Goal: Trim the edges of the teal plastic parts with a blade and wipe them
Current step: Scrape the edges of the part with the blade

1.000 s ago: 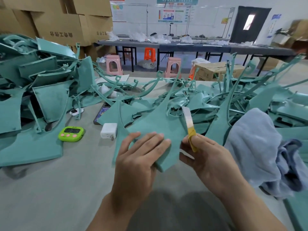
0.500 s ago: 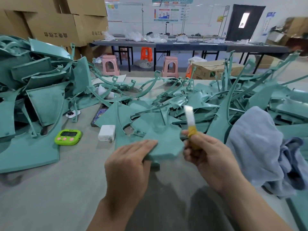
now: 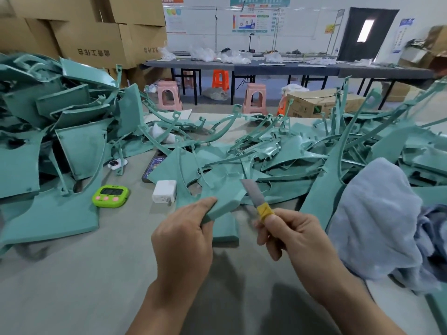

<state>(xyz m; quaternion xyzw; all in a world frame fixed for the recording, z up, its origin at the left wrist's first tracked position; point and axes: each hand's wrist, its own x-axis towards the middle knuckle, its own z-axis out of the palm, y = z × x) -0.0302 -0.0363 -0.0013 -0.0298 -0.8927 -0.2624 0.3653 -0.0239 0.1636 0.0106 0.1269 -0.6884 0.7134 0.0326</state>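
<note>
My left hand (image 3: 183, 238) grips the near corner of a flat teal plastic part (image 3: 222, 189), holding it tilted just above the grey table. My right hand (image 3: 292, 235) holds a thin steel blade (image 3: 252, 192) by its yellow-taped end, the blade pointing up and left, close to the part's right edge. A large heap of teal parts (image 3: 55, 141) rises on the left and another tangle of teal parts (image 3: 338, 151) spreads at centre and right. A pale blue cloth (image 3: 377, 218) lies bunched on the right, beside my right hand.
On the table (image 3: 84, 286) lie a green timer (image 3: 110, 195), a white charger block (image 3: 164, 191) and a dark phone (image 3: 154, 163). Cardboard boxes (image 3: 96, 35) are stacked at back left. Pink and orange stools and a long dark table (image 3: 266, 67) stand behind.
My left hand has tipped the teal part down from nearly upright to low and flat, now gripping its near corner. The blade in my right hand has leaned from upright toward the left.
</note>
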